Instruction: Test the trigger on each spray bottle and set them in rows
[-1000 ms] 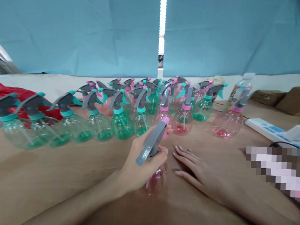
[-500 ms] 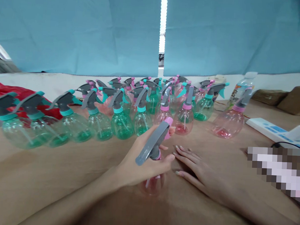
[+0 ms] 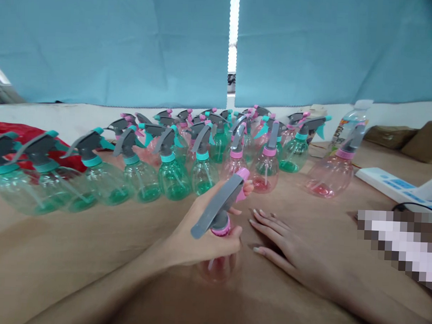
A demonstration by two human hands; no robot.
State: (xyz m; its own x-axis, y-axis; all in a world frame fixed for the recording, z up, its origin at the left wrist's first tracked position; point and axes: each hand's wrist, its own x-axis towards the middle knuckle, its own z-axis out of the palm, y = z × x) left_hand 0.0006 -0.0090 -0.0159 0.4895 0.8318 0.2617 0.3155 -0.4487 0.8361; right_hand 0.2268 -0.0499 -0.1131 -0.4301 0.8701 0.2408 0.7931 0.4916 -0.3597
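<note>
Our left hand (image 3: 205, 246) grips a pink spray bottle (image 3: 218, 268), trigger head (image 3: 222, 201) already on — we see none left headless — while our right hand (image 3: 284, 241) lies spread on the desk (image 3: 87, 242).

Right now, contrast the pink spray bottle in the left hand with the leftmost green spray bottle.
The held pink spray bottle has a pink collar and nozzle tip; the leftmost green spray bottle has turquoise ones. The pink spray bottle has the left hand around it; the green one stands untouched on the table. Both have gray heads and transparent bodies.
</note>
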